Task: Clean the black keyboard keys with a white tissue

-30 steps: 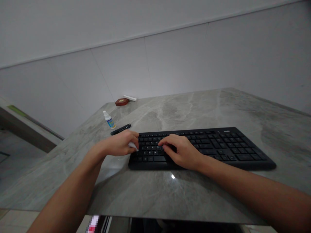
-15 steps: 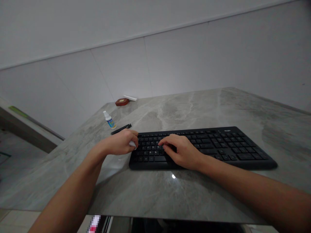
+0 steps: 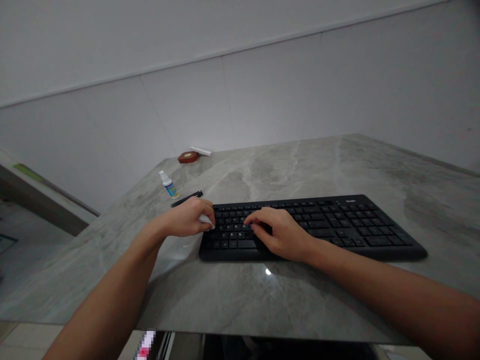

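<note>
A black keyboard (image 3: 352, 230) lies on the grey marbled table (image 3: 232, 295). My left hand (image 3: 191, 217) is closed around a small white cloth or wipe (image 3: 206, 220) at the keyboard's left end, over its leftmost keys. On the middle-left keys rests my right hand (image 3: 279, 232), fingers bent, with thumb and index finger close together at the letter keys. Whether anything small lies between those fingertips is too hard to make out.
Left of the keyboard stands a small white spray bottle (image 3: 170, 186) with a blue label. A black pen-like object (image 3: 187, 198) lies behind my left hand. Near the wall are a reddish-brown case (image 3: 188, 157) and a white strip (image 3: 201, 151).
My left hand has shifted very slightly to the right with the white wipe, and more of the wipe shows. My right hand has hardly moved.
</note>
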Action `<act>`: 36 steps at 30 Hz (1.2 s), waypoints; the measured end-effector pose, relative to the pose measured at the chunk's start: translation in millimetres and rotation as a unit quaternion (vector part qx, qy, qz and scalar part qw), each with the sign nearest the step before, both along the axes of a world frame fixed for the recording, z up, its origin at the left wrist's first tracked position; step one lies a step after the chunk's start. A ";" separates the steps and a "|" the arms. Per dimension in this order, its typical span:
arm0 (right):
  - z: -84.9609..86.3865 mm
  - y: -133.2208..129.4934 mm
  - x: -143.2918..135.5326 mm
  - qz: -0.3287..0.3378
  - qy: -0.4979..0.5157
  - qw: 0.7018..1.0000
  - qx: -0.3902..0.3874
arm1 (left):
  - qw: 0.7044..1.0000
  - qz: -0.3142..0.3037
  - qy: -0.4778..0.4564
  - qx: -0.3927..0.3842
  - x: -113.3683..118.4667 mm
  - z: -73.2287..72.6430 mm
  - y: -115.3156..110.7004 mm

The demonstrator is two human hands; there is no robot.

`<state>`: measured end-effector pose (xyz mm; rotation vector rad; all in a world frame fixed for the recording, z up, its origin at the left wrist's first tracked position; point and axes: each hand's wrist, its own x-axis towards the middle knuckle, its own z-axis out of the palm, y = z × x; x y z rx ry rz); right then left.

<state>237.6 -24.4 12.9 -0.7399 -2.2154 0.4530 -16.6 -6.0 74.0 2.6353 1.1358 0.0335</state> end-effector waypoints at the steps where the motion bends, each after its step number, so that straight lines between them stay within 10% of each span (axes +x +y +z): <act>1: 0.0 0.0 0.1 0.000 -0.001 1.000 0.000 | 1.000 -0.001 -0.005 -0.003 0.0 -0.2 0.2; 36: 0.4 -1.5 0.6 0.000 -0.014 1.000 -0.009 | 0.997 0.032 0.006 -0.064 -19.4 3.1 7.3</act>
